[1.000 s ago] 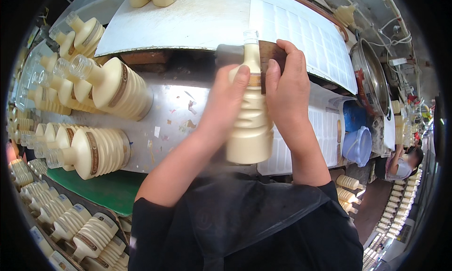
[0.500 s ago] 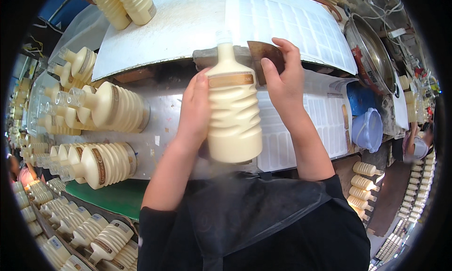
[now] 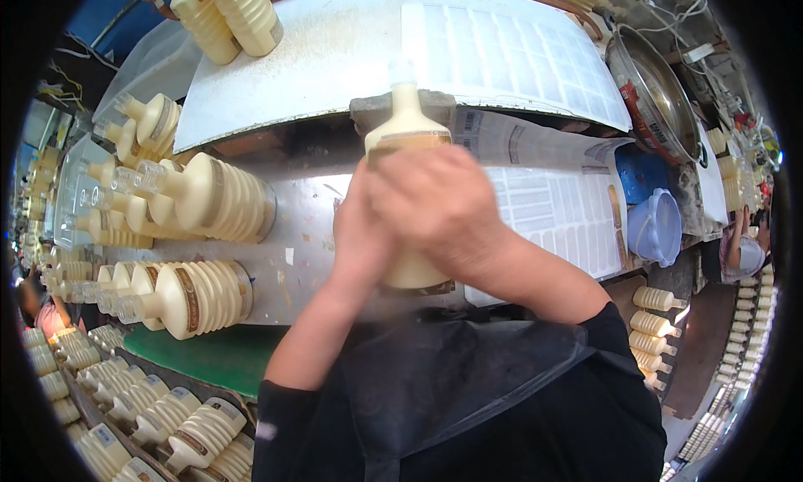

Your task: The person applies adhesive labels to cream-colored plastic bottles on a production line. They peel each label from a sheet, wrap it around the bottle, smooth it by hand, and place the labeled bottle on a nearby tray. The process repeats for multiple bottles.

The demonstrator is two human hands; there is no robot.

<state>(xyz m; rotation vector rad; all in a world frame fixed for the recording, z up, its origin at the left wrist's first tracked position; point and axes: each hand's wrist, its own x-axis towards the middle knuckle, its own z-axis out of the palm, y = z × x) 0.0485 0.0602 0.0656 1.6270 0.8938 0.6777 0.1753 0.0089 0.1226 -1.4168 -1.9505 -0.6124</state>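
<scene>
A cream-coloured bottle with spiral ridges and a clear neck lies in front of me, its neck pointing away and resting on a grey block. A gold-brown label crosses its shoulder. My left hand is closed round the bottle's left side. My right hand, blurred by motion, lies across the front of the bottle with its fingers curled. Under its knuckles a dark edge of the thin brown scraper shows; the rest of the scraper is hidden by the hand.
Several similar bottles lie at the left; two more stand at the far left. Label sheets cover the right side of the bench, with another on the white board. A blue bucket and metal basin stand right.
My right hand has moved left and down from beside the bottle onto its front, with the brown scraper now mostly hidden. The left hand still holds the bottle.
</scene>
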